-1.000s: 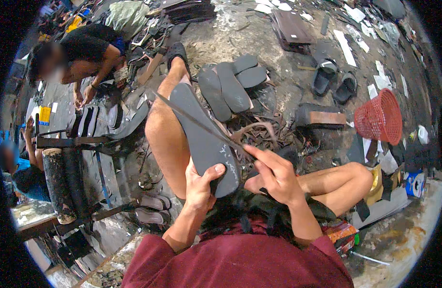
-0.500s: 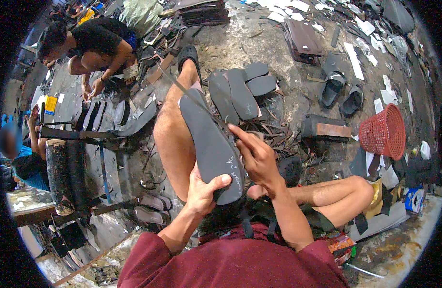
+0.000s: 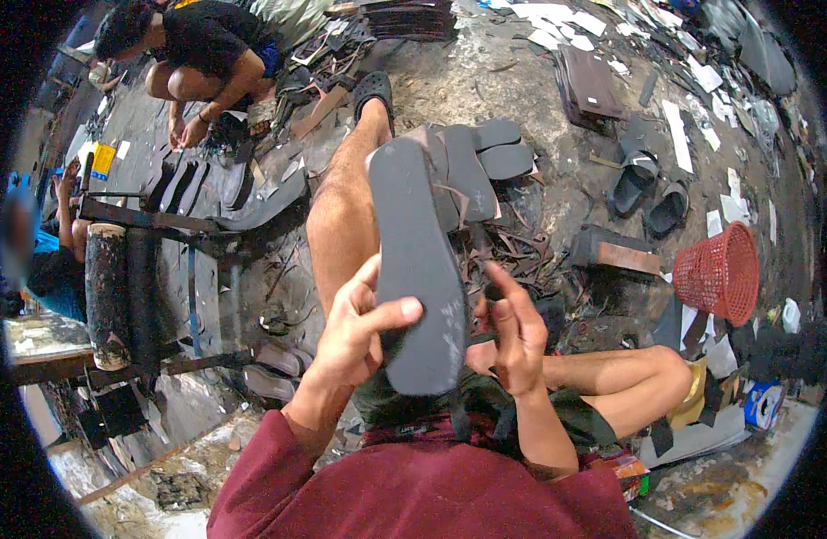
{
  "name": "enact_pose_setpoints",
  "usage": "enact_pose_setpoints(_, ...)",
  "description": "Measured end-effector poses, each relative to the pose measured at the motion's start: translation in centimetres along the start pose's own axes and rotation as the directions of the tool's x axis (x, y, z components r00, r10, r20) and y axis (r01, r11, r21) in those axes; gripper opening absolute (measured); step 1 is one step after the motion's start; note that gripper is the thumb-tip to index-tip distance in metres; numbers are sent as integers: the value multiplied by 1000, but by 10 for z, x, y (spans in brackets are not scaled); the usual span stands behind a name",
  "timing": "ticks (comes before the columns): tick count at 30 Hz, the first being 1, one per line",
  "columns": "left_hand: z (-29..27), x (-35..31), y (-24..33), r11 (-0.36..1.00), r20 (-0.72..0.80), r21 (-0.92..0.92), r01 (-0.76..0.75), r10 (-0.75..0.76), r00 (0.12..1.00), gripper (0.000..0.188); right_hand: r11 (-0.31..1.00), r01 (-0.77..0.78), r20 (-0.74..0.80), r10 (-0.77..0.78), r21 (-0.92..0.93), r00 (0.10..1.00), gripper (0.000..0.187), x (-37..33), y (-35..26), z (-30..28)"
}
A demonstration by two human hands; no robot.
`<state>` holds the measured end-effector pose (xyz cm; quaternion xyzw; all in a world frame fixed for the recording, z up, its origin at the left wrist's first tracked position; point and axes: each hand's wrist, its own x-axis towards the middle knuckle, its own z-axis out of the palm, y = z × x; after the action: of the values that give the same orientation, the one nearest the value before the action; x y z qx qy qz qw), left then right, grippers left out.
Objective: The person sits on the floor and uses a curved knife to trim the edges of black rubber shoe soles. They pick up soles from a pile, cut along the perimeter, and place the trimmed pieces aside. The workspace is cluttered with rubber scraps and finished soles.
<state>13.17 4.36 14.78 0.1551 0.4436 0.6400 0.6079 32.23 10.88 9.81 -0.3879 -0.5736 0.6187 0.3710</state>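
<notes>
My left hand (image 3: 364, 319) grips a dark grey shoe sole (image 3: 418, 260) near its lower end, thumb flat on its face. The sole stands lengthwise in front of me, with pale scribbled marks on its lower right part. Just off its right edge is my right hand (image 3: 519, 337), fingers curled and index finger pointing up. A dark, narrow, blurred thing shows above that fingertip; what the fingers hold is not clear. Beyond the held sole, more grey soles (image 3: 501, 148) lie on the floor, partly overlapping.
Dark offcut strips (image 3: 530, 265) litter the floor ahead. To the right stand a red plastic basket (image 3: 717, 274), a dark block with a brown top (image 3: 624, 258) and a pair of black sandals (image 3: 633, 180). A co-worker (image 3: 211, 63) crouches at the far left; a black roller (image 3: 108, 296) is nearer.
The sole has turned more upright and shifted right. My right hand has moved down and right, away from its edge. The thin strip or blade across the sole's upper edge no longer shows there.
</notes>
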Motion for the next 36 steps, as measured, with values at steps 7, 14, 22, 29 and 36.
enact_pose_setpoints(7, 16, 3, -10, 959, -174, 259, -118, 166, 971, 61, 989, -128, 165, 113, 81, 980, 84, -30, -13, -16)
enact_pose_setpoints(14, -8, -2, 18, 992, -222, -11, 129, -128, 967, 39, 901, 227, 151, -183, -369, 971, 36, -63, 31, -39)
enact_pose_setpoints(22, -24, -8, 5, 969, -152, 27, 245, -239, 959, 47, 818, 230, 181, -157, -527, 971, 34, -92, 49, -52)
enact_pose_setpoints(29, -26, -5, 7, 969, -57, -33, 244, -245, 968, 48, 773, 375, 360, -204, -511, 910, 40, -7, 18, -50)
enact_pose_setpoints(36, -32, -3, 8, 942, -8, 249, 225, -230, 973, 44, 660, 511, 654, -40, -550, 756, 47, 78, -68, -29)
